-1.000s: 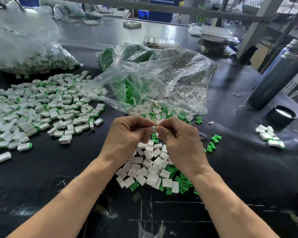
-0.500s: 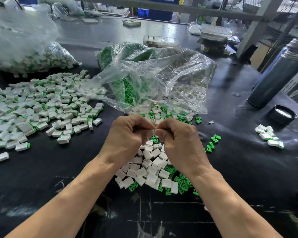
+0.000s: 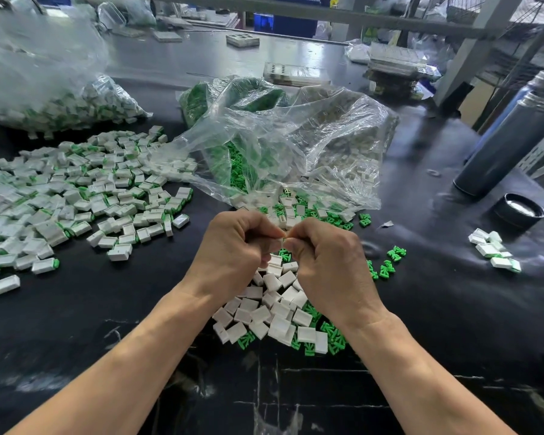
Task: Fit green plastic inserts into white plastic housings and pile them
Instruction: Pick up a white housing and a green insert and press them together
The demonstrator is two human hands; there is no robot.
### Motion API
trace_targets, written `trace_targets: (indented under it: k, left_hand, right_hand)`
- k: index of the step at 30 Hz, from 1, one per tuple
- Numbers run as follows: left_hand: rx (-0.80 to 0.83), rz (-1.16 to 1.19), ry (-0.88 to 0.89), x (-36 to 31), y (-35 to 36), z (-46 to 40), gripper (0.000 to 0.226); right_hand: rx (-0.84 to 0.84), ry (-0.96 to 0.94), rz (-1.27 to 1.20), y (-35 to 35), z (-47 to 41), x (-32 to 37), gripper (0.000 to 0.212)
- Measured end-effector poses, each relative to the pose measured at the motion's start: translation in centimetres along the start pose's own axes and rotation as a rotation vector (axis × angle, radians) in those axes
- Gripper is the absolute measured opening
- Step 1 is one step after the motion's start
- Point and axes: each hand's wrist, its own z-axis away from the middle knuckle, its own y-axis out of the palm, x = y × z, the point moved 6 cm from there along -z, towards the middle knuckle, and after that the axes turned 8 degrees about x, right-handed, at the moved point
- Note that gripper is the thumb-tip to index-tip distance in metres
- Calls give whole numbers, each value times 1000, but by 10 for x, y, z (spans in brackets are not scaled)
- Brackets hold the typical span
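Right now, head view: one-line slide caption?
Both hands, left and right, pinch a small part together above loose white housings and green inserts.

I see the heap of loose housings and inserts (image 3: 274, 312) on the table (image 3: 107, 324) beneath both hands, the opened plastic bag (image 3: 296, 146) behind it, the pile of assembled pieces (image 3: 76, 196) left, and a cylindrical flask (image 3: 509, 139) far right.

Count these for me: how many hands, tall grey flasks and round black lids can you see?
Bare hands: 2, the left hand and the right hand
Tall grey metal flask: 1
Round black lid: 1
Total: 4
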Motion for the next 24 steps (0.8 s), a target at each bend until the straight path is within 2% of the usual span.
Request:
trace_targets:
  k: [8, 12, 18, 21, 24]
  left_hand:
    - [13, -27, 11, -2, 1, -1, 26]
    - [-21, 70, 22, 1, 1, -3, 23]
    - [-31, 206, -57, 14, 3, -4, 17]
    - [-27, 254, -51, 12, 7, -4, 15]
    - [16, 269, -33, 8, 16, -3, 16]
  right_hand:
    - [17, 71, -101, 2, 1, -6, 6]
    - [-33, 171, -303, 1, 0, -17, 15]
    - [25, 252, -607, 3, -3, -24, 20]
    - [6, 303, -729, 1, -3, -24, 45]
    - [117, 356, -658, 8, -2, -23, 74]
